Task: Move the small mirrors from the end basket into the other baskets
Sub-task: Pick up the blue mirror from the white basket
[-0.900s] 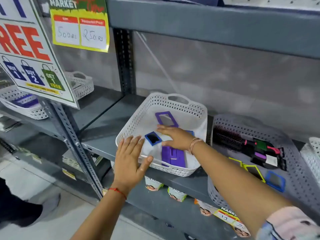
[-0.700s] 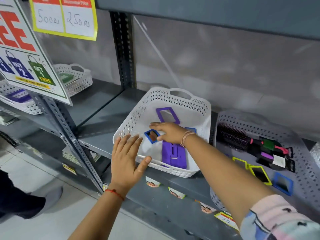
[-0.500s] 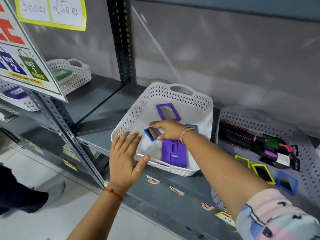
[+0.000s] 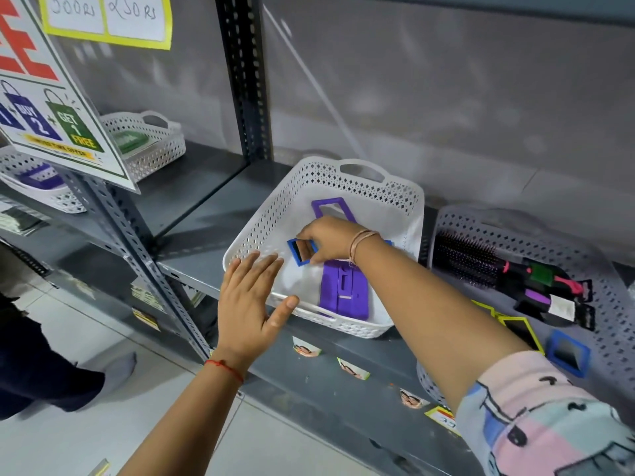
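A white perforated basket (image 4: 261, 221) sits on the grey shelf. My right hand (image 4: 331, 238) reaches into it and grips a small blue-framed mirror (image 4: 299, 252), tilted up off the basket floor. Two purple-framed mirrors lie inside: one at the back (image 4: 328, 206), one face down at the front (image 4: 345, 290). My left hand (image 4: 251, 300) is spread open against the basket's front rim. A grey basket (image 4: 618, 304) to the right holds yellow-framed mirrors (image 4: 520, 329), a blue-framed mirror (image 4: 565, 352) and hairbrushes (image 4: 488, 266).
Two more white baskets (image 4: 161, 146) with coloured items stand on the shelf section at the left, partly behind a hanging offer sign (image 4: 51, 108). A slotted upright post (image 4: 244, 73) divides the shelves. Someone's dark trouser leg (image 4: 34, 369) shows on the floor at lower left.
My right hand has closed on the small blue mirror and tipped it up from lying flat. The left hand stays at the basket rim. The camera moved closer and lower.
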The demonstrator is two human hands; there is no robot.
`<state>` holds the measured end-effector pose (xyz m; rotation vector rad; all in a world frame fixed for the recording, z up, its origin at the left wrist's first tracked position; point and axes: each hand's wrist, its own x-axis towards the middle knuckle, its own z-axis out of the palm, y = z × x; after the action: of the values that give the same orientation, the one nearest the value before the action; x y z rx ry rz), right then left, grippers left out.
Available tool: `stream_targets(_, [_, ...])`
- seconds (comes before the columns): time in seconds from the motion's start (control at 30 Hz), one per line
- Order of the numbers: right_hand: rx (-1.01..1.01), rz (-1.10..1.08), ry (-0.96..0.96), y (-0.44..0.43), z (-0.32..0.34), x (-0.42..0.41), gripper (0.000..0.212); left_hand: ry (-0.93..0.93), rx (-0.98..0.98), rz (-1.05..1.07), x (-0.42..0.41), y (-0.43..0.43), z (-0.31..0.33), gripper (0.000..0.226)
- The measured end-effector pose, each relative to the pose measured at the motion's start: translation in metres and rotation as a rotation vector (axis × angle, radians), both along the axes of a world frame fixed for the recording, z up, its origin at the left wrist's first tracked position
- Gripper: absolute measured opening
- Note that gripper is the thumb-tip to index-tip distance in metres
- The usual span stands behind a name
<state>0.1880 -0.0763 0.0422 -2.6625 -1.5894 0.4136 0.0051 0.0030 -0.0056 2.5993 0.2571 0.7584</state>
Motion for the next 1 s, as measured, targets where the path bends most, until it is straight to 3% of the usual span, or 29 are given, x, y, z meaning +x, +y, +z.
stream_targets(0.23, [0.381, -0.15, 0.133, -0.053, 0.012, -0.021, 0.064, 0.073, -0.003, -0.022, -0.005, -0.001, 0.007, 0.084])
stream_targets(0.6, [0.663, -0.356, 0.1, -0.164, 0.029, -0.061, 0.062, 0.079, 0.004, -0.084, -0.008, -0.036, 0.018, 0.093])
stream_targets(0.9, [0.546, -0.663, 0.091, -0.294, 0.024, -0.1, 0.06, 0.062, 0.023, -0.077, -0.006, -0.041, 0.016, 0.096])
stream_targets(1.0, [0.384, -0.726, 0.144, -0.316, 0.019, -0.108, 0.036, 0.055, 0.03, -0.073, -0.006, -0.042, 0.016, 0.097])
